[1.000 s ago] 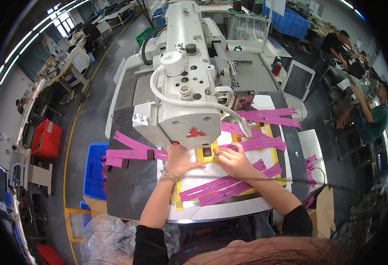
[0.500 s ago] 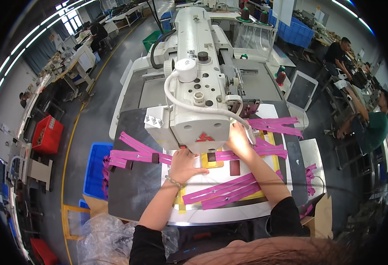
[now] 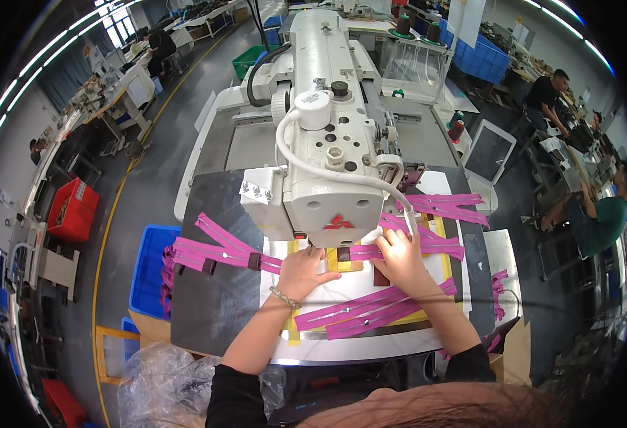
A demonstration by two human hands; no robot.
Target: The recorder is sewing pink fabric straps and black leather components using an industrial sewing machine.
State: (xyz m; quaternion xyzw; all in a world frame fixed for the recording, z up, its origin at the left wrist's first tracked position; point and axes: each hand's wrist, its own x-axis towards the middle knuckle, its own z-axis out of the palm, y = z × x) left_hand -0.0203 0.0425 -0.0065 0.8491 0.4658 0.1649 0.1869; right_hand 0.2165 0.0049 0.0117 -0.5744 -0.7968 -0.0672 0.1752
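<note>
Below the head of a white sewing machine point(image 3: 338, 207), a magenta zipper point(image 3: 363, 252) lies across a white template point(image 3: 349, 282) with yellow strips. My left hand point(image 3: 303, 273) rests flat at the left of the needle area, thumb stretched to the right, its fingertips partly hidden under the machine head. My right hand point(image 3: 403, 262) is over the zipper on the right, fingers bent and thumb apart from them, touching the tape. A dark red patch point(image 3: 380, 278) shows partly beneath its thumb. A small dark piece point(image 3: 343, 254) sits between my hands.
More magenta zippers point(image 3: 370, 310) lie in front, with others at the right and a joined strip point(image 3: 217, 253) at the left. A blue bin point(image 3: 149, 267) stands left of the table, a plastic bag point(image 3: 167, 381) lower left. Co-workers sit farther off at both sides.
My right hand has drawn back toward me from beside the machine head to the zipper and dark red patch. My left hand stays nearly in place. The view has shifted slightly.
</note>
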